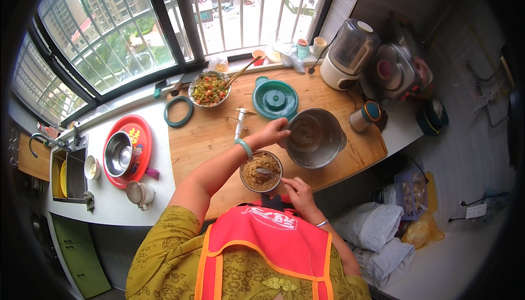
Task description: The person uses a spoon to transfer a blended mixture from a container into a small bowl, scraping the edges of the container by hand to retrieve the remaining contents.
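My left hand [272,132] grips the near-left rim of a deep stainless steel pot [316,136]. The pot's inside shows a thin residue at the bottom. In my right hand [300,195] is a metal spoon [267,171], its bowl resting in a light brown minced mass [257,179]. That mass fills a round bowl [243,183] close to my apron, left of the pot. A green lid [275,98] lies just beyond the pot. To the left, beyond my left forearm, is a white-handled tool [240,122] whose lower end is hidden.
The wooden board [197,152] also bears a bowl of chopped vegetables [210,90] with chopsticks, a green ring [179,111], a blender [348,56] and a steel jar [364,117]. Leftward are a red tray [143,136] with a steel basin [118,154], a mug [137,193] and the sink [76,173].
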`<state>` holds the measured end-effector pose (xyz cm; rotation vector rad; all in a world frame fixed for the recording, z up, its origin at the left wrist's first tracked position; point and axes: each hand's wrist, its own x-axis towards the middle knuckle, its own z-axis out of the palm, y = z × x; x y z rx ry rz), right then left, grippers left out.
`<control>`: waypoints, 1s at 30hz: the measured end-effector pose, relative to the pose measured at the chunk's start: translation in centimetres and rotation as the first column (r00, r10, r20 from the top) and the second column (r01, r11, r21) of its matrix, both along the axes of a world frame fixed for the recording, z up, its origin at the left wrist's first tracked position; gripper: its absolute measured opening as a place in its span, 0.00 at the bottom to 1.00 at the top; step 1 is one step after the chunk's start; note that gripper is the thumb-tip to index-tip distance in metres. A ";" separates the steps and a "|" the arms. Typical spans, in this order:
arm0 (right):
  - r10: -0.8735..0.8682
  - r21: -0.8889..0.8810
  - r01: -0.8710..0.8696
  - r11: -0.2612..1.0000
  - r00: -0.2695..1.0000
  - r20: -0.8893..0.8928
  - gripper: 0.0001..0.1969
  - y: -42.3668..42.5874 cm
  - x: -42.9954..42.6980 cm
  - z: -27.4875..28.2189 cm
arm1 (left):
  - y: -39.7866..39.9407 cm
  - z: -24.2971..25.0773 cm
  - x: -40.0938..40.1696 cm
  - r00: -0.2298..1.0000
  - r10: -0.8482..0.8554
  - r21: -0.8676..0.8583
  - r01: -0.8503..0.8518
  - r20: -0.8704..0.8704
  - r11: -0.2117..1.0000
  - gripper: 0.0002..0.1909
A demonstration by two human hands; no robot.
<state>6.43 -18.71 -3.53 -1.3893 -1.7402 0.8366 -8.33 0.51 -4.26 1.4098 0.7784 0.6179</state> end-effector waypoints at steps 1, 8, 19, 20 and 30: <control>0.025 -0.016 -0.025 1.000 1.000 -0.003 0.09 0.2 0.1 -0.6 | -0.1 0.3 0.1 1.000 -0.005 0.000 0.005 0.000 1.000 0.07; 0.034 0.041 -0.036 0.998 0.998 0.056 0.09 0.6 0.1 -1.3 | -0.1 0.1 0.1 1.000 -0.015 0.004 0.015 -0.021 1.000 0.07; 0.024 -0.047 -0.025 0.999 0.999 -0.023 0.09 0.5 0.5 -0.4 | -0.1 -0.4 0.2 1.000 -0.005 0.022 0.005 0.030 1.000 0.07; -0.003 -0.092 -0.007 0.996 0.994 -0.105 0.09 0.4 0.5 0.0 | -0.1 -0.3 0.1 0.999 0.005 -0.002 -0.005 0.038 1.000 0.07; 0.006 -0.127 -0.014 0.992 0.998 -0.065 0.09 0.7 1.0 -0.8 | -0.1 1.1 0.2 1.000 -0.010 -0.069 0.012 0.028 0.998 0.07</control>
